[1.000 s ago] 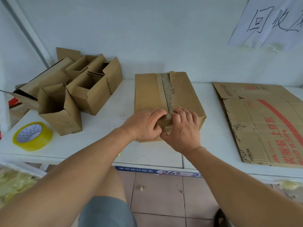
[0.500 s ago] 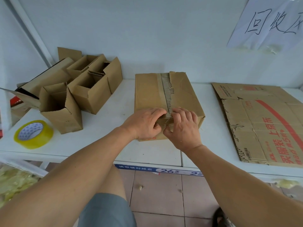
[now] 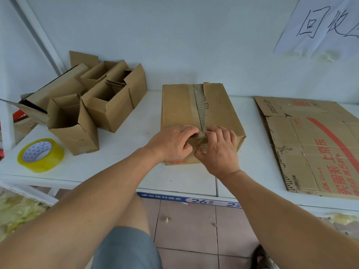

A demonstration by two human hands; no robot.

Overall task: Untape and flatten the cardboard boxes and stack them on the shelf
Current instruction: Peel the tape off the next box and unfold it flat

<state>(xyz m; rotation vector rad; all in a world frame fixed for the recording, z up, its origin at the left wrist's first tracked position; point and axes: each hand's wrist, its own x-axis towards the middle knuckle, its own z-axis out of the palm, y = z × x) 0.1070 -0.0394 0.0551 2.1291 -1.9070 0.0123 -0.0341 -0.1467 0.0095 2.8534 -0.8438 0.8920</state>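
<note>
A closed brown cardboard box (image 3: 219,105) stands in the middle of the white shelf (image 3: 124,162). Its top seam shows torn paper and exposed corrugation. At the box's near top edge my left hand (image 3: 172,145) and my right hand (image 3: 219,150) sit side by side with curled fingers. Both pinch crumpled tape (image 3: 201,135) at the near end of the seam. A flattened cardboard box (image 3: 314,144) with red print lies flat on the shelf to the right.
Several small open cardboard boxes (image 3: 93,109) are grouped at the back left of the shelf. A roll of yellow tape (image 3: 39,155) lies near the front left edge. A paper sign (image 3: 320,26) hangs on the wall. Tiled floor lies below the shelf.
Both hands stay on the near end of the seam, with only a slight shift of the fingers. The box has not moved.
</note>
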